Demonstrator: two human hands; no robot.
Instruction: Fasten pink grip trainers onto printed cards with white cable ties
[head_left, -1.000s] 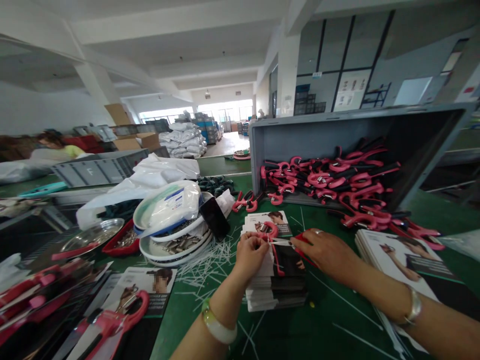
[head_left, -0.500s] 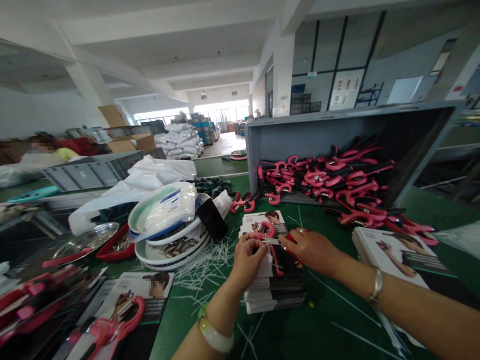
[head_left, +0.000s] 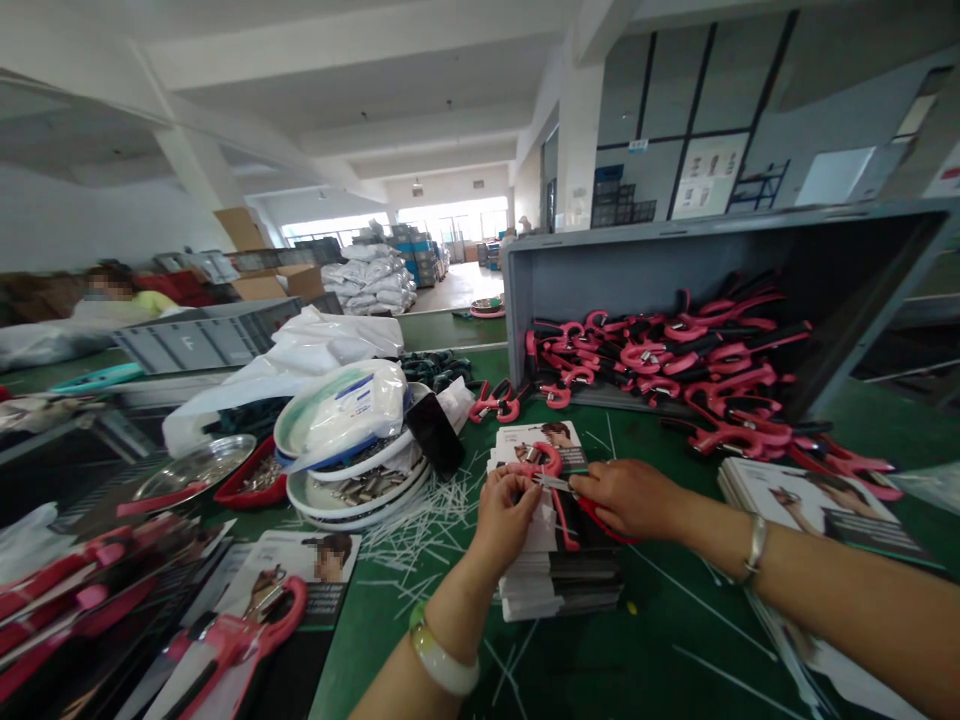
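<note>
A stack of printed cards (head_left: pixel 559 590) stands on the green table, with a pink and black tool (head_left: pixel 551 460) lying on its top card. My left hand (head_left: pixel 506 515) is closed at the tool's left side, its fingertips pinched on something too small to make out. My right hand (head_left: pixel 630 500) is wrapped round red-handled scissors (head_left: pixel 600 518). The scissor blades point left and reach close to my left fingertips, over the tool.
A grey crate (head_left: pixel 720 232) on its side holds many pink tools. More cards (head_left: pixel 817 500) lie at right. Stacked plates (head_left: pixel 352 505), a phone (head_left: pixel 435 437), white strips (head_left: pixel 420 530) and packed cards (head_left: pixel 300 600) are at left. A person (head_left: pixel 124 295) is far left.
The whole view has shifted slightly, with the scene now further right. The red scissor handles have swung lower and look further apart in my right hand. My left hand remains at the tool.
</note>
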